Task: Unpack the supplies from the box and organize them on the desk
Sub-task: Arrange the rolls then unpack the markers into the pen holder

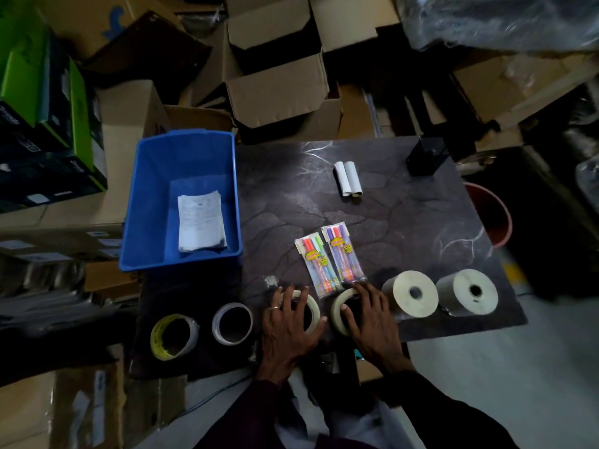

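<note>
A blue plastic box (142,202) stands at the desk's left edge with a stack of white papers (201,222) inside. On the dark marbled desk (405,222) lie two packs of coloured pens (330,264). My left hand (288,322) rests over a cream tape roll (312,307) at the front edge. My right hand (369,319) covers a second cream tape roll (338,307) beside it. Two more tape rolls, one yellow-printed (173,335) and one pale (232,323), sit further left. Two thick paper rolls (410,298) (466,296) stand at the right.
Two small white rolls (348,179) lie near the desk's far side, and a black holder (424,157) stands at the far right corner. Open cardboard boxes (278,85) crowd behind the desk. A red bucket (492,212) sits on the floor at the right.
</note>
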